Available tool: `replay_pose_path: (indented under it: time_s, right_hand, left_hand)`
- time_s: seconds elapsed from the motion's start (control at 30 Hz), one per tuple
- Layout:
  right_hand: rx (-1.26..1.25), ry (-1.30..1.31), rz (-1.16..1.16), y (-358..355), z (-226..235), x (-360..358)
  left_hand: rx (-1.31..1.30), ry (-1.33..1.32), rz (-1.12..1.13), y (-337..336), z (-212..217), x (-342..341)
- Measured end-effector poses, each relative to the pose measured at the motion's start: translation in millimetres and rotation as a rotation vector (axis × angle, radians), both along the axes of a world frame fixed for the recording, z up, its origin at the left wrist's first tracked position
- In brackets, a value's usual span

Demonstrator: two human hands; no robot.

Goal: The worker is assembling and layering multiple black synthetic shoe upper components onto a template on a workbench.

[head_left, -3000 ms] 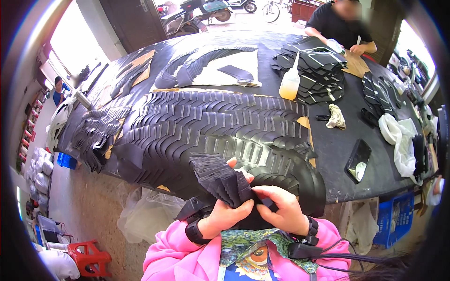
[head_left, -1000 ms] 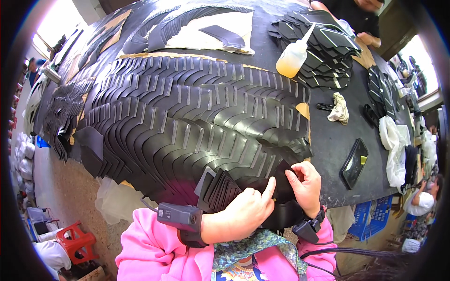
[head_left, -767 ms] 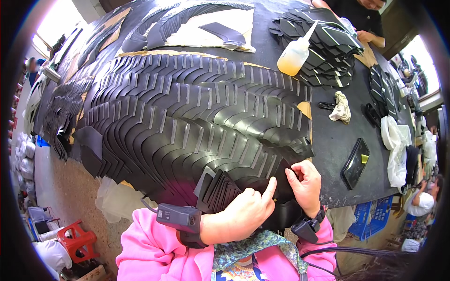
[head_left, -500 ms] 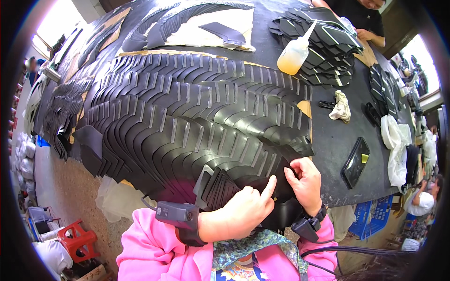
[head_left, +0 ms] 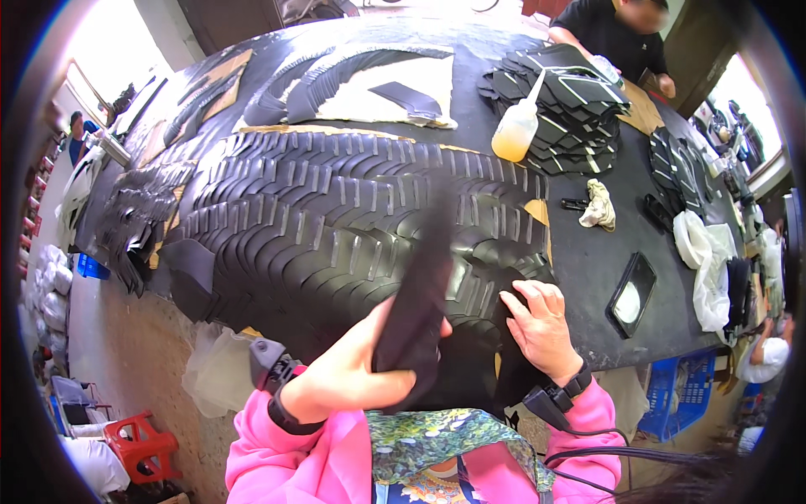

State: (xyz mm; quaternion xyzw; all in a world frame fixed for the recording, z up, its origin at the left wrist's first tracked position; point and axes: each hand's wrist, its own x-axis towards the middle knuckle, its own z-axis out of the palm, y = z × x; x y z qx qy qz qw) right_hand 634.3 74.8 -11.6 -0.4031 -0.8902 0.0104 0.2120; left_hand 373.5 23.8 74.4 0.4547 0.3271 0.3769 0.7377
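Rows of overlapping black leather-like pieces [head_left: 336, 227] with pale strips along one end cover the table in front of me. My left hand [head_left: 357, 361] is raised over the near edge and closed round a long black leather-like piece [head_left: 420, 290]. Motion blurs this piece, and whether it is one layer or a stack I cannot make out. My right hand [head_left: 544, 328] rests at the near right end of the rows, fingers bent and apart, fingertips touching the black pieces there.
A bottle of amber liquid [head_left: 515, 130] stands by a stack of black pieces [head_left: 571, 109] at the back right. A crumpled cloth [head_left: 599, 206], a phone-like black device [head_left: 631, 294] and a plastic bag [head_left: 705, 269] lie to the right. Another person [head_left: 617, 38] works at the far side.
My left hand has moved left and lifted a black piece from the near edge, where a small stack lay. My right hand's fingers have loosened from their pinch.
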Motion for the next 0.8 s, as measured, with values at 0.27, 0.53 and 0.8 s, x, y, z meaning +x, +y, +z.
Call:
replay_pose_path:
  time_s: [0.27, 0.53, 0.8]
  right_hand:
    - [-0.676, 0.813, 0.340, -41.1, 54.3, -41.4]
    - [-0.627, 0.753, 0.258, -51.8, 46.8, -64.7]
    - [-0.936, 1.006, 0.263, -56.0, 32.4, -62.1]
  left_hand:
    - [-0.123, -0.098, 0.256, -14.3, -35.7, 14.6]
    - [0.060, -0.046, 0.273, -19.6, -50.3, 20.4]
    - [0.045, -0.043, 0.260, -20.9, -52.0, 19.4]
